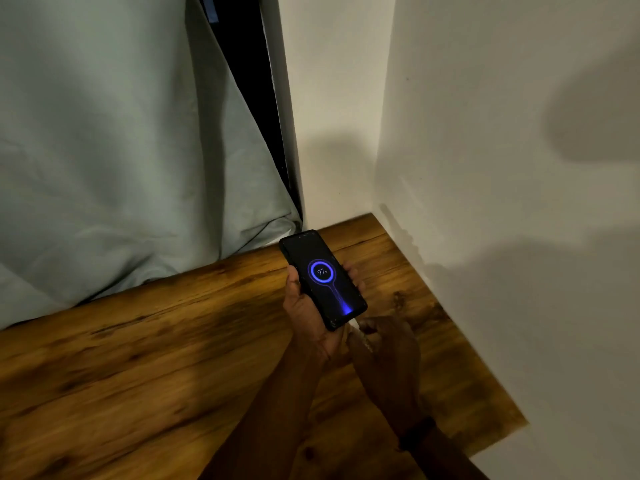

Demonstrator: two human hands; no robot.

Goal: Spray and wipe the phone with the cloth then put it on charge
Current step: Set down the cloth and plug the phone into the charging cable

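A black phone point(323, 277) lies face up in my left hand point(306, 313), above the far right part of the wooden table point(138, 358). Its screen glows with a blue charging ring that reads 97%. My right hand point(384, 344) pinches the white charger plug point(356, 323) at the phone's bottom edge. The plug sits against the port. The cable runs under my right hand and is mostly hidden. No cloth or spray bottle is in view.
A pale green curtain point(104, 150) hangs down to the table's far edge on the left. A dark window gap point(252, 81) shows behind it. White walls point(485, 168) close in the table's far right corner and right side.
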